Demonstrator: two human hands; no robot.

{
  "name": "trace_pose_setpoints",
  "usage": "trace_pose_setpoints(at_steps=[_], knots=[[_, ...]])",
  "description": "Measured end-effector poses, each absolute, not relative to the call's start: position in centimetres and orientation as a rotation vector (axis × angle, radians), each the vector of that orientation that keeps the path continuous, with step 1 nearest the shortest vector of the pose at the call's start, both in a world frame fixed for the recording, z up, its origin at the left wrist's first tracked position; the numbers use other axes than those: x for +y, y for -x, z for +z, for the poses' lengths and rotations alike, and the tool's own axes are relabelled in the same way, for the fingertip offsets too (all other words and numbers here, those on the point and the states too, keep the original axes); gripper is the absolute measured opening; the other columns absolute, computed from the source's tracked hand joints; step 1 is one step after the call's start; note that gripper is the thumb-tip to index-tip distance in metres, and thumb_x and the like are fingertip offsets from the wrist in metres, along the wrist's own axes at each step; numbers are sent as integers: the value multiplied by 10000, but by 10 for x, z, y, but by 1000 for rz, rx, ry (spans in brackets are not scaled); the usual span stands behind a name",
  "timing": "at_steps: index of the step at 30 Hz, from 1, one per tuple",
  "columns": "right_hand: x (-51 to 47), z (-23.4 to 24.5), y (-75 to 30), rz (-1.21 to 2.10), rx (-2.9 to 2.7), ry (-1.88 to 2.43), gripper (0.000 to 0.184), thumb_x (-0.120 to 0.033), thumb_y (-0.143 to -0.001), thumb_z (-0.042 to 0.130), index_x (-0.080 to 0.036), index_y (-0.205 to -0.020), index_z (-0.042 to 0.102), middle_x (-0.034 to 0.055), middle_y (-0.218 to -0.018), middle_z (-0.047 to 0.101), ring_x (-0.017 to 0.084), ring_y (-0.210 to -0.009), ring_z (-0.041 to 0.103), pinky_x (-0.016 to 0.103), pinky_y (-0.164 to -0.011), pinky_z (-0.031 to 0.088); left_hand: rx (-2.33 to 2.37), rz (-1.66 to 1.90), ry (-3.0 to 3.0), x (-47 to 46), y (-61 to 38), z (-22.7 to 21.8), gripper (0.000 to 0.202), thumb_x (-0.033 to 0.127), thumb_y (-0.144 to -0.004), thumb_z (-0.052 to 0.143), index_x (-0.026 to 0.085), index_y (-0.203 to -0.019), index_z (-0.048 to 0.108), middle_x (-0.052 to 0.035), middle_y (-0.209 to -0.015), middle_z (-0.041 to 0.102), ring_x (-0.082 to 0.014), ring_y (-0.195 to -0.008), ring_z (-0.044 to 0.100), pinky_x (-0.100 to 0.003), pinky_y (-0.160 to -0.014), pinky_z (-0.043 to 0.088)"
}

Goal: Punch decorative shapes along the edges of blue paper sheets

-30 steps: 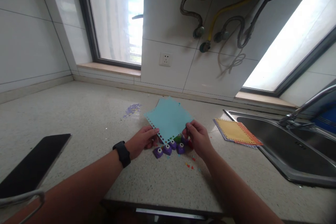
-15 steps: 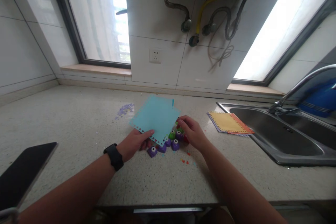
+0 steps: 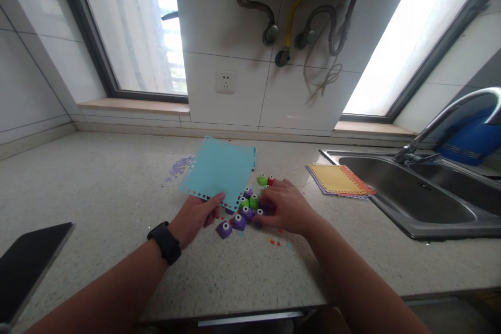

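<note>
My left hand (image 3: 195,217) pinches the near edge of a light blue paper sheet (image 3: 219,169) with punched shapes along its border and holds it tilted above the counter. A black watch (image 3: 165,241) is on that wrist. My right hand (image 3: 282,207) rests on a cluster of small craft punches (image 3: 239,217), purple, green and red, its fingers curled over one or more of them; what they grip is hidden. More punches, green (image 3: 262,179) and red, lie just beyond the fingers.
A stack of yellow and orange paper sheets (image 3: 337,179) lies by the steel sink (image 3: 415,198) with its faucet (image 3: 442,120). Purple paper bits (image 3: 179,167) lie at the left, coloured bits (image 3: 276,242) near me. A dark tablet (image 3: 27,263) sits at the counter's left edge.
My right hand let go of the blue sheet and dropped onto the punches. The left hand alone now holds the sheet, shifted left. The view has turned a little to the right.
</note>
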State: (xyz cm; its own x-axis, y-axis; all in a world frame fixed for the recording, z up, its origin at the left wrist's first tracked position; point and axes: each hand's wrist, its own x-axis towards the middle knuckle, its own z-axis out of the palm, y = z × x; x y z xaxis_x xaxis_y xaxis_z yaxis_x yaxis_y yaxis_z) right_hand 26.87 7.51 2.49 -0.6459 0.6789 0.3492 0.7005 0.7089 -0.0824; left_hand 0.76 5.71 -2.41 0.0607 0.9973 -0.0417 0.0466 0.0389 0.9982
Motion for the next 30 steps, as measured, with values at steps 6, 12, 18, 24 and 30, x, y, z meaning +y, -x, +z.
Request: trace_pose_setpoints(at_steps=[6,12,18,24,30], knots=[[72,23,-266,-29,-2608,1066,213,-416,-817,707,-216,-779,643,21,-769,673,205,-787,596,343,-764,385,1302,1094,-1255,53,-9,-22,534,603,-795,674,164,-499,603,10,-457,521,-106,-447,423,-256,-488,315],[74,28,-275,104,-2453,1179,219,-411,-929,598,-205,-893,665,32,-842,688,181,-796,601,299,-720,394,1349,1070,-1325,53,-7,-26,535,610,-812,651,171,-507,619,9,-469,526,-118,-471,433,-262,-518,336],[75,25,-282,-9,-2655,1086,414,-607,-742,731,-205,-707,640,39,-732,652,224,-770,583,364,-750,391,1344,1084,-1382,51,-8,-24,521,592,-825,643,175,-516,608,14,-485,531,-124,-486,459,-261,-544,367],[75,25,-282,331,-2403,1076,186,-335,-743,757,-206,-824,651,12,-748,654,172,-697,580,324,-678,417,1365,1049,-1393,50,-9,-21,524,587,-836,636,177,-513,591,12,-497,521,-130,-512,453,-263,-564,370],[75,29,-276,1131,-1461,809,326,-361,-782,777,-215,-923,522,-26,-712,642,155,-664,679,303,-639,523,1433,995,-1457,46,-10,-18,534,598,-839,630,183,-505,600,21,-497,513,-139,-537,475,-269,-606,381]])
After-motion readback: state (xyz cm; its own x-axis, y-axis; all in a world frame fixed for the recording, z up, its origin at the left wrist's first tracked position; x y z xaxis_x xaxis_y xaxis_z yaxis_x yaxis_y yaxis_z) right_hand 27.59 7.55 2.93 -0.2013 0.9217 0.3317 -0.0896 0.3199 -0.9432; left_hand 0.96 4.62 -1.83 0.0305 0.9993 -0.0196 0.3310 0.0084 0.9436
